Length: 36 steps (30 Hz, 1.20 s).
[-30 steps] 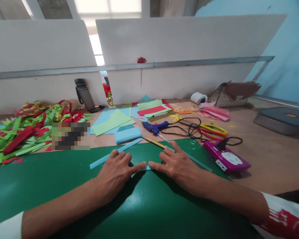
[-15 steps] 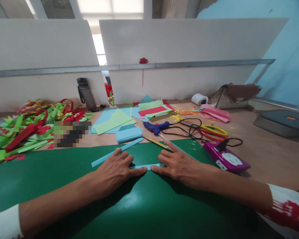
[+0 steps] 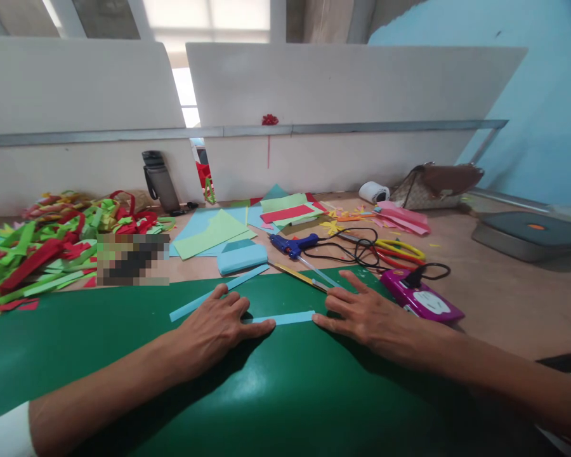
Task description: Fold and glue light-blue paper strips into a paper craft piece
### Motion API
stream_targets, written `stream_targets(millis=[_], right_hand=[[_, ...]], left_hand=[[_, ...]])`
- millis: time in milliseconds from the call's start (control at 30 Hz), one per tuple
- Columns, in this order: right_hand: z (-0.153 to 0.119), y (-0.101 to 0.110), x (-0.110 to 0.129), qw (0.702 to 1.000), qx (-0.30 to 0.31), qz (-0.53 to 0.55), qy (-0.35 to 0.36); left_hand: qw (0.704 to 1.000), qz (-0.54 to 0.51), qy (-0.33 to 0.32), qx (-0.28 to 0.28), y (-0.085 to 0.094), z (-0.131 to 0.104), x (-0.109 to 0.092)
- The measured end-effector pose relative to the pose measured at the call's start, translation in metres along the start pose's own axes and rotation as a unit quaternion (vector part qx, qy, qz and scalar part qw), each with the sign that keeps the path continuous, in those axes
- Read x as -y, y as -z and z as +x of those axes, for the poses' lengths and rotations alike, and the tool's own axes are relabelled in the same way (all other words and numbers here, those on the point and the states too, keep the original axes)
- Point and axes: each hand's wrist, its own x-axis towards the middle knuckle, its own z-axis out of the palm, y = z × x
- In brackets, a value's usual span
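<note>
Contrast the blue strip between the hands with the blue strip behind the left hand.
The front strip lies nearly level; the rear strip slants up to the right. The left hand hides the front strip's left part, but only a middle part of the rear strip. The right hand is at the front strip's right end; the rear strip lies clear of that hand. Both are narrow, light blue.

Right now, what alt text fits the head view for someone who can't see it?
A person's left hand and right hand touch a light-blue strip on a green surface. Around them are a blue glue gun, a purple power strip and heaped coloured scraps.
</note>
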Motion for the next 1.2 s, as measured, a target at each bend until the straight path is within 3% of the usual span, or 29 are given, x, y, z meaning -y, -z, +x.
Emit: stream_targets(millis=[233,400,600,900,1200], right_hand=[[-0.007,0.000,0.001,0.999,-0.002,-0.040,-0.033],[0.029,0.011,0.022,0.993,-0.041,-0.084,-0.071],[0.064,0.000,0.035,0.998,-0.034,-0.026,-0.039],[0.037,-0.003,0.028,0.995,-0.038,-0.024,-0.087],[0.027,-0.013,0.021,0.991,-0.086,-0.086,-0.062]], left_hand=[[1.000,0.005,0.002,-0.008,0.000,0.000,-0.001],[1.000,0.016,0.009,-0.013,-0.003,0.000,-0.001],[1.000,0.008,0.012,-0.001,0.001,0.001,-0.003],[1.000,0.005,0.011,-0.016,-0.005,0.000,-0.001],[0.999,0.008,0.019,-0.025,-0.001,0.000,-0.003]])
